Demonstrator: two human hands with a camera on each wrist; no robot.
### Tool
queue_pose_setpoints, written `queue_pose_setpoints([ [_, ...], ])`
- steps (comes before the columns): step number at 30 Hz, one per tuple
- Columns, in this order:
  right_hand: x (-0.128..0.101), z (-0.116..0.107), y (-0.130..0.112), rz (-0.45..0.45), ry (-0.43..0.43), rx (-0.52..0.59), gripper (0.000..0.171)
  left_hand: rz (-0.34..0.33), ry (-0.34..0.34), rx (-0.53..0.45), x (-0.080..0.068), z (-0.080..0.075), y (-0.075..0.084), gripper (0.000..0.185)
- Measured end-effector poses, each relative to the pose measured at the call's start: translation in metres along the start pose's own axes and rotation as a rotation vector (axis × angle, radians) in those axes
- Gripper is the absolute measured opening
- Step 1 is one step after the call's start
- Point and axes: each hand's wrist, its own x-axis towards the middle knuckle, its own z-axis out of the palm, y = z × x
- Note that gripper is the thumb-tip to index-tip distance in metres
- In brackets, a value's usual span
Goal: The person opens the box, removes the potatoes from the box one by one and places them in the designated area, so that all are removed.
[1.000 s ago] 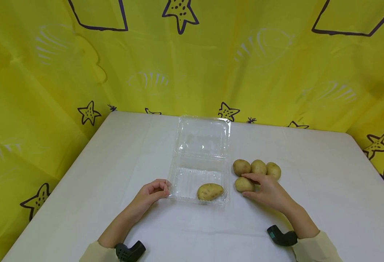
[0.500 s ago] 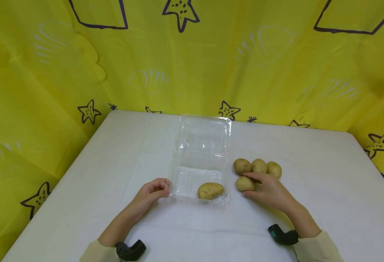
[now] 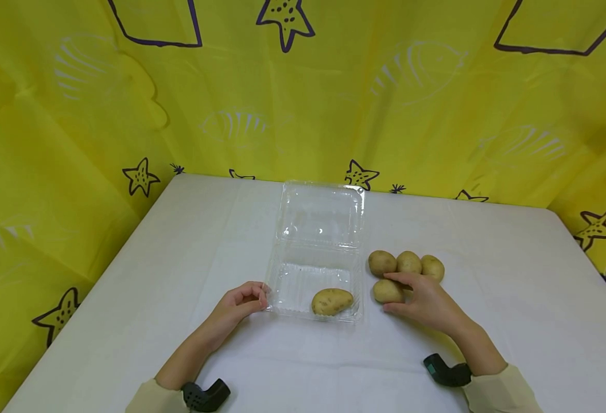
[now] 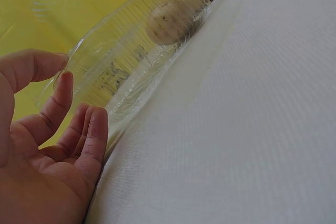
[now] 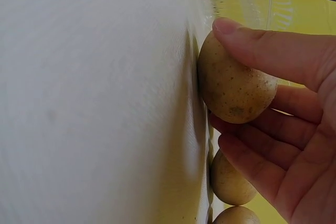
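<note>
A clear plastic clamshell box (image 3: 303, 281) lies with its lid (image 3: 321, 215) folded back. One long potato (image 3: 332, 302) sits in the front right of its base. At the box's front left corner, my left hand (image 3: 242, 303) pinches the rim between thumb and index finger; the left wrist view shows the other fingers (image 4: 94, 135) loosely bent beside the wall. My right hand (image 3: 427, 301) holds a round potato (image 5: 236, 80) on the cloth just right of the box, thumb on the near side and fingers behind it.
Right behind the held potato, three more potatoes (image 3: 382, 263) stand in a row, close together. White cloth covers the table (image 3: 303, 373). A yellow patterned curtain (image 3: 303, 97) hangs along the back and sides. Dark devices (image 3: 446, 371) are worn on both wrists.
</note>
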Motion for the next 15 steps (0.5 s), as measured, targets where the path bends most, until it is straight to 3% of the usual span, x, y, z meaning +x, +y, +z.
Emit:
queue_pose_setpoints([
  [15, -0.0015, -0.0019, -0.0007, -0.018, 0.006, 0.005, 0.056, -0.002, -0.01, -0.002, -0.0012, 0.0005, 0.0018, 0.013],
])
